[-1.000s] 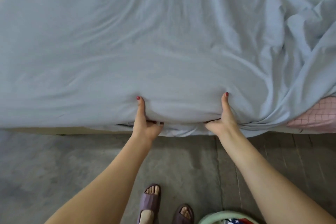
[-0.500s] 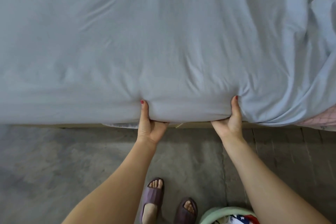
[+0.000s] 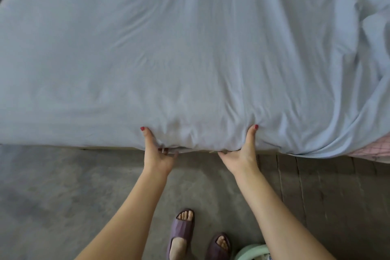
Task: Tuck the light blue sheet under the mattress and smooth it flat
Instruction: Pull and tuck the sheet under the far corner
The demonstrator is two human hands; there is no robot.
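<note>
The light blue sheet (image 3: 190, 59) covers the bed and fills the upper part of the view. It lies fairly flat on the left and is bunched in thick folds at the right. My left hand (image 3: 157, 152) grips the sheet's near edge, thumb on top and fingers curled under the mattress edge. My right hand (image 3: 242, 152) holds the same edge a little to the right, thumb up on the fabric, fingers hidden below. Between the two hands the cloth puckers. A pink checked mattress corner (image 3: 371, 150) shows at the far right, uncovered.
Grey concrete floor (image 3: 63, 186) runs along the near side of the bed. My feet in purple slippers (image 3: 181, 230) stand close to the bed. A pale green basin rim (image 3: 251, 251) sits at the bottom right by my right arm.
Both hands stayed on the sheet's near edge and shifted slightly. The fabric between them has drawn tighter over the mattress edge, and the view has moved a little.
</note>
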